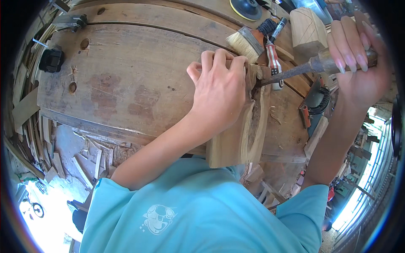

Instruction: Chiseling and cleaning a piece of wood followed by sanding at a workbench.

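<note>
A rough-edged wood piece lies across the front edge of the workbench, its near end jutting out toward my body. A split, bark-like groove runs along its right side. My left hand presses on its far part, the fingers curled over it and the fingertips partly hidden. My right hand is closed round the wooden handle of a chisel, raised at the right. The chisel's metal shaft slants down to the left, and its tip meets the ragged groove near my left hand.
The wooden workbench has round holes and stains. Beyond the wood piece lie a wide brush, a red-and-white-striped handle and a pale wood block. A sanding disc sits farther back. Wood offcuts litter the floor.
</note>
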Demonstrator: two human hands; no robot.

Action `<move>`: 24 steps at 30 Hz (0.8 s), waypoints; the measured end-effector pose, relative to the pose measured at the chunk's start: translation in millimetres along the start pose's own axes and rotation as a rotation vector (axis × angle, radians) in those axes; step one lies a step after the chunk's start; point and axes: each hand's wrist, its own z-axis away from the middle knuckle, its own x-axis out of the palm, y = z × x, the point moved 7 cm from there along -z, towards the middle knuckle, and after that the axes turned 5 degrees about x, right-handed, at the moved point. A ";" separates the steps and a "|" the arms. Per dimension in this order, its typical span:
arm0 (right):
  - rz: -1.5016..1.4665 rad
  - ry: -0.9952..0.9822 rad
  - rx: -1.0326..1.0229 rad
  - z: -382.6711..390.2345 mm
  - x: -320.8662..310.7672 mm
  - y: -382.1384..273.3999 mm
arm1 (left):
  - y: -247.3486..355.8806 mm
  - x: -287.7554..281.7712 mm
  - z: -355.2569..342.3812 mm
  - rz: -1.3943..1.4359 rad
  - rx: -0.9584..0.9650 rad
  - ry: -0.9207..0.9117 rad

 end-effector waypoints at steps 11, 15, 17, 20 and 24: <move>-0.127 -0.092 0.168 5.9 -112.6 28.6 | 1.2 2.3 0.4 0.052 0.012 -0.005; 0.175 -0.261 0.149 1.2 -73.1 20.7 | 1.4 1.4 -0.4 0.049 0.021 0.001; 0.256 -0.299 0.143 -3.1 -47.2 19.8 | 1.8 1.4 -0.6 0.048 0.032 -0.001; -0.089 -0.067 -0.072 -35.5 -49.0 18.5 | 1.0 1.9 0.2 0.023 0.022 -0.022; -0.137 -0.110 0.000 -31.7 -50.2 19.0 | 0.4 1.6 0.6 0.011 0.010 -0.036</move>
